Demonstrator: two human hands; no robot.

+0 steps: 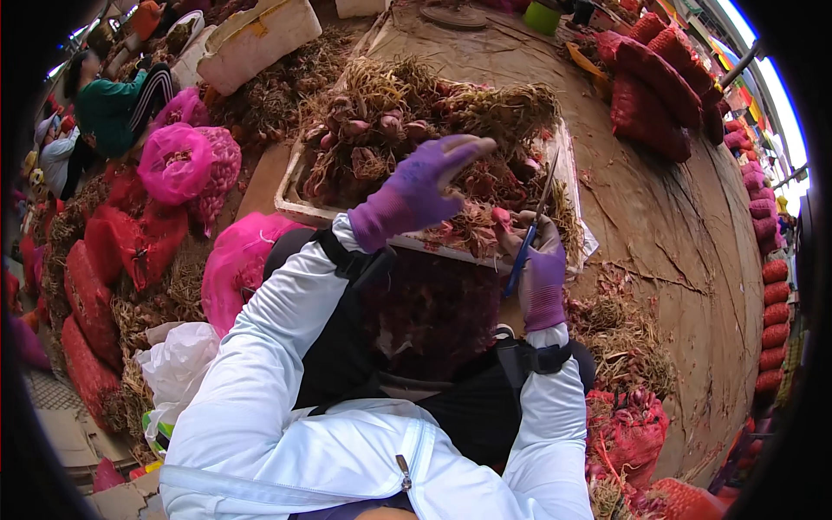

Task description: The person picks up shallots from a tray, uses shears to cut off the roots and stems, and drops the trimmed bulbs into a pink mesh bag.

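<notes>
My left hand, in a purple glove, is held over a white box with its fingers stretched out and nothing visible in it. Blue-handled scissors are in my right hand, also gloved in purple, at the box's near right corner. Their blades point up and away from me. A small reddish bulb shows by the right thumb; whether the hand touches it is unclear. Shallots with long dried stalks heap the box, and loose reddish skins lie at its near side.
Pink mesh bags and red sacks stand on my left. Dried stalks and a red net bag of bulbs are at my right. Large red sacks sit far right. Another person sits far left near a white foam box.
</notes>
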